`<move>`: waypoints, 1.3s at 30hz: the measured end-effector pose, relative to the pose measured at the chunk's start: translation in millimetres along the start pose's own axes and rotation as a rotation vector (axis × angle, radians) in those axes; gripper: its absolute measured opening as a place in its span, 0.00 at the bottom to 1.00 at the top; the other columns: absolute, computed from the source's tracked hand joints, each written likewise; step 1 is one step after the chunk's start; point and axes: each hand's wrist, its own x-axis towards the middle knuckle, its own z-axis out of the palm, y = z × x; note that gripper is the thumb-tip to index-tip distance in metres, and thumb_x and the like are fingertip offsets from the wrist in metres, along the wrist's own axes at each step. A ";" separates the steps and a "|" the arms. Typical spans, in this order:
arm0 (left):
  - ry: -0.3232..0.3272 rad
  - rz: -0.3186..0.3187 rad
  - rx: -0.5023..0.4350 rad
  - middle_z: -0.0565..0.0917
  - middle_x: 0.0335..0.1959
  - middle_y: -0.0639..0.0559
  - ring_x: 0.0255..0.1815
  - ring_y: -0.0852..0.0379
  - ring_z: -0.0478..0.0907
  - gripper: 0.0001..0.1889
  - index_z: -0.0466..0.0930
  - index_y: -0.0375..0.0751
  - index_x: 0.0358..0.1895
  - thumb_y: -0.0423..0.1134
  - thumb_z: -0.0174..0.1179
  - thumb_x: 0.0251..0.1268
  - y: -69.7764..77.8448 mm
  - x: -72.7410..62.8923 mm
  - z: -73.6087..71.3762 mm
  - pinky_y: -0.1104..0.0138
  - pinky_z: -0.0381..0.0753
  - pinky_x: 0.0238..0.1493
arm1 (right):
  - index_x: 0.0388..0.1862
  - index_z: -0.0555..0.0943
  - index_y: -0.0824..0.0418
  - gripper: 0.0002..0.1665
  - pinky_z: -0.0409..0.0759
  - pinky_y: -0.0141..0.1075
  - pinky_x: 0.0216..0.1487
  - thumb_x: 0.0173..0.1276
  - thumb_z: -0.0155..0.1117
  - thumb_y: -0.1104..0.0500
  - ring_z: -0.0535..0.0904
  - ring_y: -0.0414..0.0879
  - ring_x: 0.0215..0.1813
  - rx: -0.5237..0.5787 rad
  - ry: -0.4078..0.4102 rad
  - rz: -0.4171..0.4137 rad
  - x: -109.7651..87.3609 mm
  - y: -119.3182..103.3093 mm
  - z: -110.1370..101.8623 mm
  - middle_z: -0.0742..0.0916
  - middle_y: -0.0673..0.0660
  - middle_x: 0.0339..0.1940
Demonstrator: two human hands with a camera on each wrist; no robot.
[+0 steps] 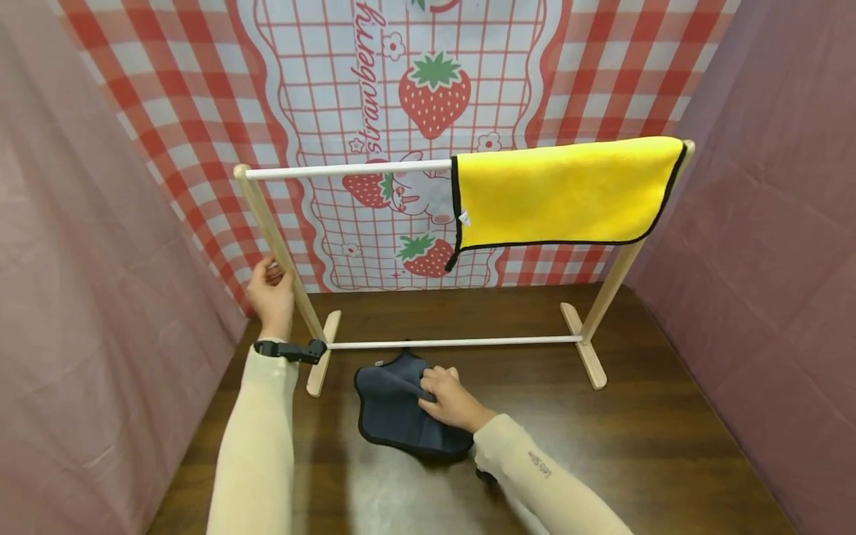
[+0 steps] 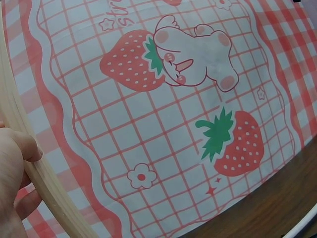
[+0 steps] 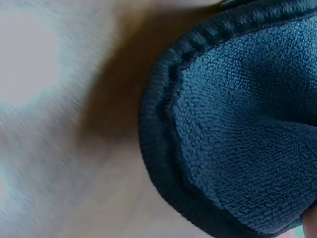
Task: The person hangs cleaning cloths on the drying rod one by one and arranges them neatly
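Note:
At the left side of a drying rack, my left hand (image 1: 273, 297) grips the wooden upright post (image 1: 266, 223). The left wrist view shows the thumb and fingers (image 2: 30, 148) around that post. Low at the centre, my right hand (image 1: 453, 401) holds a bunched part of a dark grey towel (image 1: 394, 409) with black edging. The towel hangs in folds from the grip, in front of the rack's lower bar. Its rounded corner (image 3: 218, 148) fills much of the right wrist view. A yellow towel (image 1: 562, 197) with black trim drapes over the right half of the top bar.
The white top bar (image 1: 348, 170) is bare on its left half. A lower white rod (image 1: 455, 342) joins the wooden feet (image 1: 583, 345) on the brown tabletop (image 1: 642, 446). Behind hangs a strawberry-print cloth (image 1: 314, 74); pink curtains (image 1: 756, 223) flank both sides.

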 end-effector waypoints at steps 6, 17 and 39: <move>-0.006 0.002 0.006 0.84 0.41 0.32 0.34 0.65 0.75 0.18 0.82 0.27 0.53 0.20 0.62 0.58 0.5 -0.3 -0.5 0.76 0.76 0.40 | 0.18 0.63 0.56 0.25 0.54 0.36 0.37 0.54 0.74 0.65 0.65 0.44 0.30 -0.003 0.052 -0.064 11.5 0.7 -17.6 0.70 0.49 0.26; -0.013 0.013 0.022 0.84 0.41 0.33 0.37 0.57 0.80 0.18 0.83 0.28 0.52 0.21 0.62 0.56 0.0 0.4 -1.7 0.77 0.76 0.38 | 0.20 0.61 0.55 0.27 0.52 0.39 0.37 0.54 0.74 0.67 0.63 0.45 0.30 -0.006 0.132 -0.171 41.5 -3.9 -64.3 0.69 0.50 0.26; -0.024 -0.012 -0.002 0.84 0.41 0.33 0.33 0.65 0.76 0.18 0.82 0.27 0.52 0.21 0.62 0.56 -0.3 2.5 -2.9 0.77 0.76 0.39 | 0.22 0.61 0.57 0.27 0.49 0.44 0.36 0.54 0.74 0.70 0.62 0.49 0.30 -0.034 0.263 -0.296 96.9 -26.3 -136.3 0.68 0.53 0.26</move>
